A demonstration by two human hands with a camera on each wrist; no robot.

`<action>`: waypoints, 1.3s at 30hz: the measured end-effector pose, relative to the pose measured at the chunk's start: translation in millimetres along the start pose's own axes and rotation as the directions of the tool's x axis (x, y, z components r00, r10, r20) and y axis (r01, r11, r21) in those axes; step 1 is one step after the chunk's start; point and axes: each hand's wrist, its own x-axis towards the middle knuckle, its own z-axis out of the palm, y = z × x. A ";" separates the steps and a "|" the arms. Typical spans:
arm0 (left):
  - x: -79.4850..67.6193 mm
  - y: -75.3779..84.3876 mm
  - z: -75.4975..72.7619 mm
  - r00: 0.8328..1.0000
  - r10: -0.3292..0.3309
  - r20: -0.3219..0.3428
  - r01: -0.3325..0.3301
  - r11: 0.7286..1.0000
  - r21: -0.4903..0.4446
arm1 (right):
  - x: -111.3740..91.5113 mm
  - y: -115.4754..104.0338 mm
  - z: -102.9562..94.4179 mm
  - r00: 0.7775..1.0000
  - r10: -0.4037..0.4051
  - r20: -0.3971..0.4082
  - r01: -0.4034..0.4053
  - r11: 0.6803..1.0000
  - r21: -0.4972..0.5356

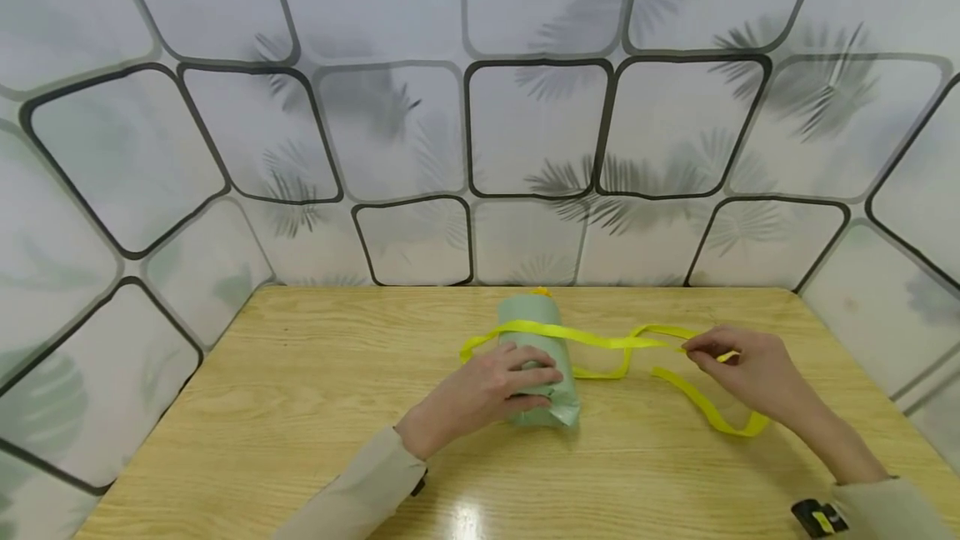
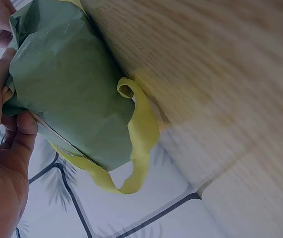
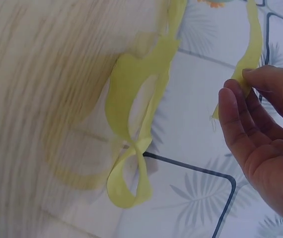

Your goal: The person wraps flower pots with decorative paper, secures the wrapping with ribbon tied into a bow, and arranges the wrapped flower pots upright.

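Observation:
A parcel [image 1: 561, 394] wrapped in pale green paper lies on the table, its long side pointing away from me. My left hand [image 1: 487, 386] holds it from the left, fingers draped over its top. In the left wrist view, thumb and fingertips grip the folded paper [image 2: 72, 74] at one end. Yellow ribbon [image 1: 555, 330] crosses over the parcel and loops out on both sides. To the right, my right hand [image 1: 753, 369] pinches one ribbon end [image 3: 250, 47] between thumb and fingers; its frayed tip shows below them. More ribbon [image 3: 119, 99] lies twisted in loops nearby.
The wooden table [image 1: 300, 407] meets a patterned wall covering [image 1: 405, 132] at its back and sides. A small orange-yellow thing [image 1: 542, 291] shows at the parcel's far end. A loose ribbon tail [image 1: 705, 407] curves beneath the right hand.

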 end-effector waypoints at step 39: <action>-0.3 2.1 -1.4 0.998 -0.043 0.042 0.048 0.991 -0.121 | 40.9 71.5 3.6 0.962 0.271 -0.042 -0.275 0.954 -0.119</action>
